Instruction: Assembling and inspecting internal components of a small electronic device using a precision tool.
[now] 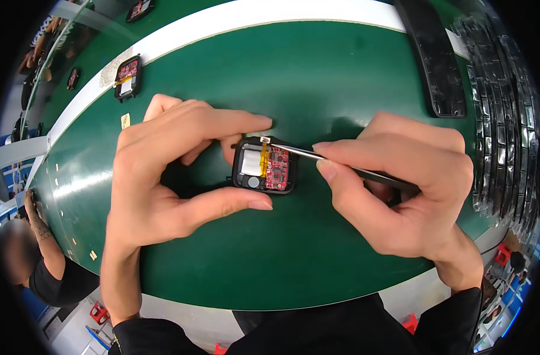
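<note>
Head view, and the right hand pinches slim tweezers, tips aimed between nine and ten o'clock, right by a white tab at the black case's twelve-o'clock edge. The nearer left hand curves around it from nine o'clock, grip unclear, above the green counter! Squarish case, red board at three, silvery-white pack at nine, yellow strip between.

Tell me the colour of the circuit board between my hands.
The board is red; it shows in the head view.
</note>
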Motion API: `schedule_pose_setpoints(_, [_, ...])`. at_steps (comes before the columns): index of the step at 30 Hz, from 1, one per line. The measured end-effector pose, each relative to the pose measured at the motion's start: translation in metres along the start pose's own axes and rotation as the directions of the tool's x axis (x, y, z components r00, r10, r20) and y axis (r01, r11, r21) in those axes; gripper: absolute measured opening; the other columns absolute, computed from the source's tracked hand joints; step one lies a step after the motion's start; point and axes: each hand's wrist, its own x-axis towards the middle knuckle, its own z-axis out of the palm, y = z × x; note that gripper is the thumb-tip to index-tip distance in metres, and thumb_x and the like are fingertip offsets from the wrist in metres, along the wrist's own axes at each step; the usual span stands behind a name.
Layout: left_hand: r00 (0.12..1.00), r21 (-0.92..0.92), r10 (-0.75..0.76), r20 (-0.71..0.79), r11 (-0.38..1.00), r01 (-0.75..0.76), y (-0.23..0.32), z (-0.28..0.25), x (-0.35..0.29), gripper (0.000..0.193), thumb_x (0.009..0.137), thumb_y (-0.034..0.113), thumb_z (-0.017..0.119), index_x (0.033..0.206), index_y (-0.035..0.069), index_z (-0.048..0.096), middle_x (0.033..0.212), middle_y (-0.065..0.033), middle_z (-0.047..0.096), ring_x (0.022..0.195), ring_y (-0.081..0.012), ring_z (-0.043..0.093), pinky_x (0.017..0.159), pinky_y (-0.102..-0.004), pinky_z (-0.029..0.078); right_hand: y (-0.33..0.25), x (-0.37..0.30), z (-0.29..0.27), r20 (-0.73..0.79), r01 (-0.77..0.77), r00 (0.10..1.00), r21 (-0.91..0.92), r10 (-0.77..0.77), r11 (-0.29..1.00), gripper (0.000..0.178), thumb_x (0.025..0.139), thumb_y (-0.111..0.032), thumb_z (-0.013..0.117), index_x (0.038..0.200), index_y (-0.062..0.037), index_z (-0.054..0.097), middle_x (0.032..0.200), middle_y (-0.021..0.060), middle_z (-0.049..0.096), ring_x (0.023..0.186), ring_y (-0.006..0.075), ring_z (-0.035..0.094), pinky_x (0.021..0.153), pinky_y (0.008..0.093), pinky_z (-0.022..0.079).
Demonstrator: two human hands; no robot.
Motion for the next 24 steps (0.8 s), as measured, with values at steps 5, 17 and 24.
schedule_pose_setpoints(5, [0.999, -0.007, -0.001, -0.033, 1.000, 0.001, -0.002, 0.004, -0.001, 0.070, 0.055, 0.039, 0.103, 0.109, -0.001, 0.082, 0.082, -0.0021, 0.072, 0.068, -0.0134, 0.049, 0.078, -0.0317, 0.038, 0.001, -0.005, 0.003, -0.056, 0.082, 0.994, -0.128, -0.090, 0.988, 0.030, 0.074, 0.008, 0.084, 0.103, 0.0016, 0.085, 0.071, 0.0034, 0.066, 0.048, 0.0044, 0.047, 0.045, 0.0220, 0.033])
schedule_pose_setpoints(17, [0.999, -0.073, 0.012, 0.041, 0.997, -0.009, -0.013, -0.003, 0.001, 0.073, 0.054, 0.044, 0.102, 0.109, 0.000, 0.083, 0.083, -0.0014, 0.073, 0.065, -0.0130, 0.047, 0.076, -0.0320, 0.035, -0.001, -0.004, 0.005, -0.013, 0.061, 0.998, -0.078, -0.062, 0.995, 0.026, 0.078, 0.011, 0.083, 0.103, 0.0024, 0.084, 0.069, 0.0041, 0.067, 0.052, 0.0077, 0.054, 0.046, 0.0234, 0.037])
schedule_pose_setpoints(24, [0.996, -0.099, 0.056, 0.069, 0.994, -0.049, -0.018, -0.006, 0.000, 0.077, 0.055, 0.051, 0.099, 0.111, -0.001, 0.083, 0.086, -0.0015, 0.076, 0.065, -0.0125, 0.047, 0.075, -0.0317, 0.034, -0.001, -0.001, 0.002, 0.017, -0.001, 1.000, 0.030, 0.001, 1.000, 0.021, 0.081, 0.010, 0.082, 0.100, 0.0033, 0.084, 0.066, 0.0051, 0.067, 0.051, 0.0076, 0.054, 0.046, 0.0246, 0.036])
